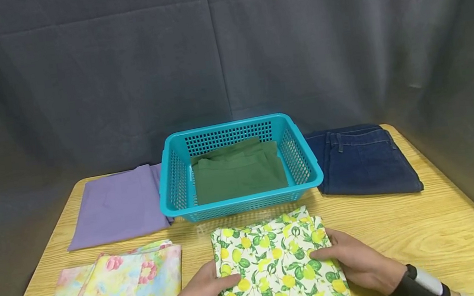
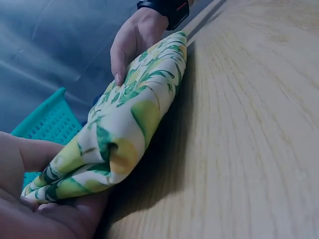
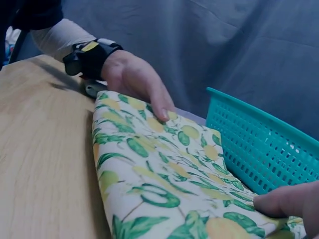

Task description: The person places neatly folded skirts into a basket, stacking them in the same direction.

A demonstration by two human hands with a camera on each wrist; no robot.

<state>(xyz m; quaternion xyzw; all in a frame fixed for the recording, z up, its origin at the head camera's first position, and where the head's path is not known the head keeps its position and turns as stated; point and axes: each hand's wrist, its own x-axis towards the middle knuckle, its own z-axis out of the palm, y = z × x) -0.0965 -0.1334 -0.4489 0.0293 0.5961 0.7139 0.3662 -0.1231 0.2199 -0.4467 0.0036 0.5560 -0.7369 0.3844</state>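
Note:
A folded white cloth with a lemon and leaf print (image 1: 279,271) is held between both hands at the front of the table. My left hand (image 1: 199,293) grips its left edge, thumb on top and the other fingers beneath. On the opposite edge, my right hand (image 1: 357,259) pinches it the same way, thumb laid over the print. In the left wrist view the folded layers of the lemon-print cloth (image 2: 134,114) show at the side, with a shadow under them on the wood. Just beyond it stands a teal plastic basket (image 1: 244,203) with folded dark green cloth (image 1: 240,172) inside.
Folded purple cloth (image 1: 115,207) lies left of the basket, partly behind its side. Dark blue folded jeans (image 1: 365,162) lie to the right. A pastel floral cloth (image 1: 121,290) is at the front left of the wooden table (image 1: 429,228). Grey curtain (image 1: 121,73) hangs behind.

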